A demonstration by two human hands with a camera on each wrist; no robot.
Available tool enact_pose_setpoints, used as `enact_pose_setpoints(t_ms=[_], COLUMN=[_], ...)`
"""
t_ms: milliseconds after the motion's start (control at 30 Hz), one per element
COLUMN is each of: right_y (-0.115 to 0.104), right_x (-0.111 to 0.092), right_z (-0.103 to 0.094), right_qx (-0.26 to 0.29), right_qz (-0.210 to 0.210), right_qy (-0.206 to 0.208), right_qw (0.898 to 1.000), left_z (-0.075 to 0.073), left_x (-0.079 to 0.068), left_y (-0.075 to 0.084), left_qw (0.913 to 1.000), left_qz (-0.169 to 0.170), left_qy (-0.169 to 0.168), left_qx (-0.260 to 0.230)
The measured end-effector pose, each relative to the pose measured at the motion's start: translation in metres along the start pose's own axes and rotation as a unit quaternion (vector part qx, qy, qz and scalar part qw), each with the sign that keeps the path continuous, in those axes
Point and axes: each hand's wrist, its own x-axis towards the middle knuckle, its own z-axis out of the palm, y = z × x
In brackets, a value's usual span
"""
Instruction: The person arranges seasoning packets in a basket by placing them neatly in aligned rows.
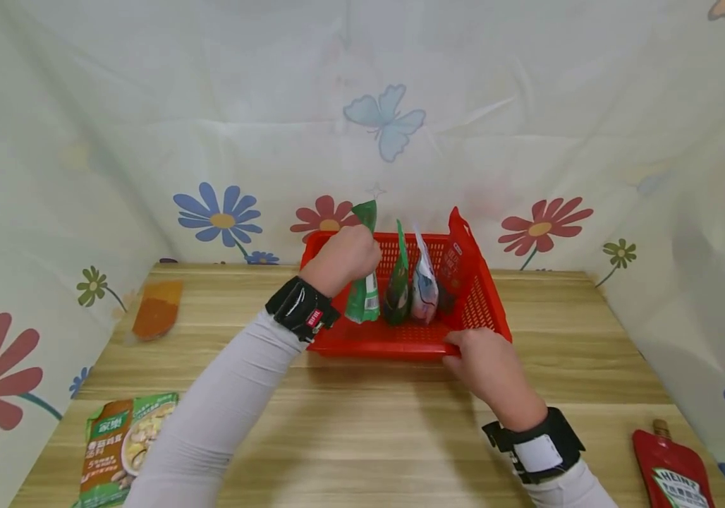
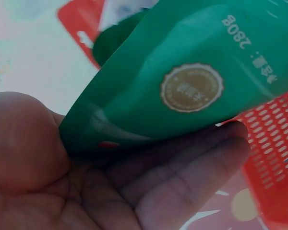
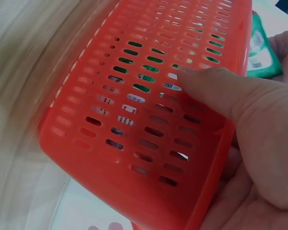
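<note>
A red perforated plastic basket stands at the back of the wooden table. My left hand grips a green pouch near its top, over the basket's left part. In the left wrist view this green pouch, marked 280g, lies between the thumb and fingers. My right hand holds the basket's front rim near the right corner; in the right wrist view the thumb lies over the perforated wall. Upright in the basket stand another green pouch, a white-and-pink pouch and a red pouch.
An orange-brown packet lies at the table's back left. Nearer the front left is a brown-and-green soup seasoning packet, partly behind my left sleeve. A red Heinz pouch lies front right. Flowered sheeting rises behind the table.
</note>
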Motion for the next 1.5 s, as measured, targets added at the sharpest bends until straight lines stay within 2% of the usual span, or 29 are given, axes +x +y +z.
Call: enact_pose_setpoints(t_ms=[67, 167, 300, 533, 800, 1033, 1233, 1333, 1500], right_y=[0.001, 0.001, 0.002, 0.004, 0.005, 0.006, 0.006, 0.006, 0.005], right_x=[0.0, 0.001, 0.002, 0.001, 0.001, 0.002, 0.002, 0.002, 0.002], right_z=[0.0, -0.001, -0.002, -0.002, 0.001, 0.002, 0.003, 0.003, 0.002], right_qx=[-0.004, -0.009, -0.012, -0.013, -0.009, -0.012, -0.01, -0.009, -0.007], right_qz=[-0.005, -0.011, -0.018, -0.018, -0.019, -0.023, -0.022, -0.024, -0.028], right_qy=[-0.004, -0.013, -0.021, -0.03, -0.027, -0.021, -0.021, -0.016, -0.008], right_qw=[1.0, 1.0, 1.0, 0.999, 0.999, 0.999, 1.0, 1.0, 1.0], left_z=[0.003, 0.008, 0.017, 0.03, 0.044, 0.054, 0.059, 0.061, 0.063], left_x=[0.008, 0.017, 0.027, 0.041, 0.045, 0.057, 0.058, 0.057, 0.054], left_y=[0.0, -0.002, -0.007, -0.013, -0.008, -0.006, -0.01, -0.01, -0.007], left_qw=[0.9999, 0.9988, 0.9963, 0.9926, 0.9892, 0.9809, 0.9808, 0.9809, 0.9832], left_qz=[-0.004, -0.028, -0.043, -0.044, -0.05, -0.089, -0.064, -0.062, -0.061], left_qy=[-0.011, -0.014, -0.008, -0.007, 0.013, 0.003, 0.032, 0.039, 0.018], left_qx=[0.004, -0.037, -0.075, -0.113, -0.138, -0.173, -0.182, -0.18, -0.171])
